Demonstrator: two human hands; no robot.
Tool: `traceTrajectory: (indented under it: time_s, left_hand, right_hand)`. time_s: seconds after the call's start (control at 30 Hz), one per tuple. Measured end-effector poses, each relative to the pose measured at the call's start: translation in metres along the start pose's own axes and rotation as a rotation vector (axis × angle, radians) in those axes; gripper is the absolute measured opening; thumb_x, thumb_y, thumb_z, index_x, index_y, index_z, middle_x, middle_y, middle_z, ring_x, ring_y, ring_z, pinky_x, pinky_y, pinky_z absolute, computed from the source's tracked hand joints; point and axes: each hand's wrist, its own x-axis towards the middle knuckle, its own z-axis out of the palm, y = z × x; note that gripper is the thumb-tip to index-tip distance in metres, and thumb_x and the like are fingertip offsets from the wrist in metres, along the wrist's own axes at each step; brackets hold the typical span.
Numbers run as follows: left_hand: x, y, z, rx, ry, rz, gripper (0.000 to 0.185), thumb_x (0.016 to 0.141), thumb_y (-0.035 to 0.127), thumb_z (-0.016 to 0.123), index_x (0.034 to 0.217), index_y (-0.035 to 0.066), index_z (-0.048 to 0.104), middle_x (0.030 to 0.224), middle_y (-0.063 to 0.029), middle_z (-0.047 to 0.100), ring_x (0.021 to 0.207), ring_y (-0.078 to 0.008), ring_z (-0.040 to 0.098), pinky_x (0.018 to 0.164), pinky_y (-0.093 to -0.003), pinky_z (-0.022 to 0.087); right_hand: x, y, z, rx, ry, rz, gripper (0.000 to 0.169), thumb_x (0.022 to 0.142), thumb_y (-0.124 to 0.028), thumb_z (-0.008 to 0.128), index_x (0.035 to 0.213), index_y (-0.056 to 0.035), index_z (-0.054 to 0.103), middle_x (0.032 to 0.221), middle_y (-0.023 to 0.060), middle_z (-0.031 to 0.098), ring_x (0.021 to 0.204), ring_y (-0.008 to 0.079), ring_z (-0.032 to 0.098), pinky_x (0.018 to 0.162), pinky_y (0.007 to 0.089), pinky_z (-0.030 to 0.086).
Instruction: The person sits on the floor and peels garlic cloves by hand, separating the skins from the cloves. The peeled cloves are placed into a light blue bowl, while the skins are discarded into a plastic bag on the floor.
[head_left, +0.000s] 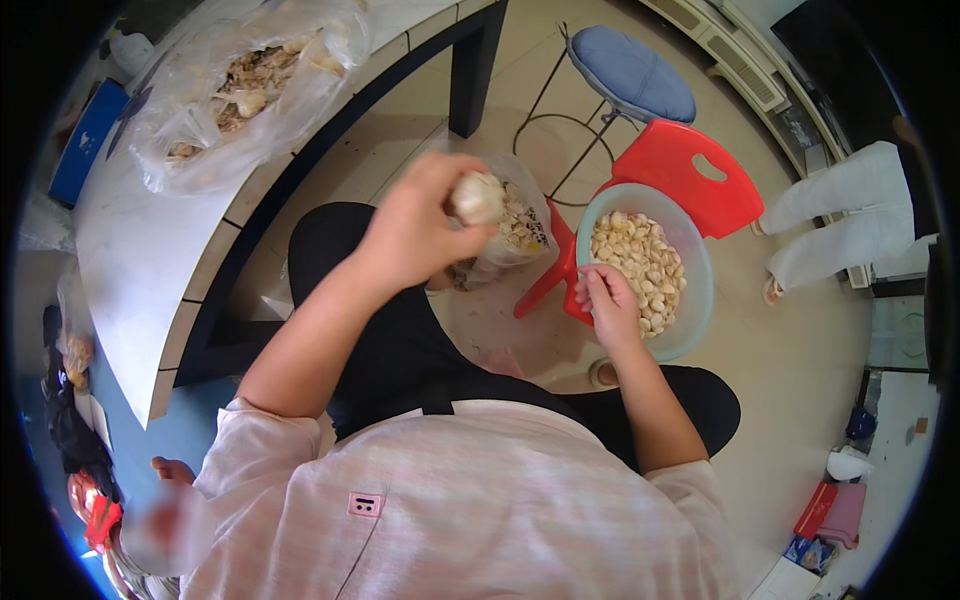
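A whole garlic bulb (478, 199) is gripped in my left hand (420, 217), raised above my lap. Below and just beyond it hangs or stands a clear plastic bag (525, 240) with garlic skins in it. My right hand (609, 304) is at the near left rim of a pale green plastic basin (699, 300), its thumb against curled fingers; whether something small is pinched there I cannot tell. Many separated garlic cloves (637, 262) lie in the basin, which rests on a small red plastic chair (686, 176).
On the white table (142, 300) at left lies an open plastic bag (187, 161) holding garlic and loose skins. A stool with a blue cushion (634, 71) stands beyond the chair. At right a person in white trousers (844, 214) stands near the wall cabinet.
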Motion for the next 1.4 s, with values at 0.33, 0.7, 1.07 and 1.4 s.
traceTrajectory:
  time_s: [0.33,0.7,1.07,1.4]
  left_hand:
    - [0.060,-0.042,0.066,-0.150,-0.361,0.053,0.045,0.069,0.021,0.063,0.107,-0.002,0.052,0.093,-0.0100,0.057,0.085,-0.0160,0.055,0.077,-0.0279,0.044]
    - [0.091,-0.088,0.077,-0.052,-0.316,0.178,0.038,0.072,0.018,0.058,0.105,0.002,0.051,0.090,-0.0115,0.056,0.079,-0.0156,0.055,0.071,-0.0279,0.044]
    - [0.099,-0.101,0.104,-0.094,-0.154,-0.270,0.024,0.085,0.024,0.048,0.095,0.002,0.050,0.072,-0.0135,0.058,0.070,-0.0190,0.057,0.061,-0.0313,0.045]
    - [0.112,-0.132,0.093,-0.101,-0.085,-0.571,0.033,0.082,0.033,0.053,0.097,0.004,0.051,0.079,-0.0087,0.055,0.063,-0.0176,0.056,0.058,-0.0294,0.044]
  right_hand:
    - [0.061,-0.052,0.038,-0.124,-0.162,-0.151,0.033,0.092,-0.030,0.043,0.107,-0.0012,0.047,0.087,0.0050,0.056,0.073,0.0134,0.054,0.065,0.0250,0.044]
    - [0.118,-0.043,0.037,0.026,-0.311,0.177,0.041,0.089,-0.045,0.042,0.073,-0.0077,0.047,0.054,0.0016,0.044,0.049,0.0137,0.045,0.050,0.0244,0.038]
    - [0.146,-0.030,0.060,0.283,-0.143,0.170,0.026,0.087,-0.023,0.048,0.068,-0.0061,0.045,0.053,0.0002,0.043,0.045,0.0093,0.038,0.044,0.0236,0.032]
    - [0.163,-0.013,0.069,-0.189,0.070,-0.083,0.031,0.086,-0.020,0.049,0.063,-0.0004,0.046,0.053,0.0016,0.042,0.052,0.0079,0.036,0.048,0.0263,0.033]
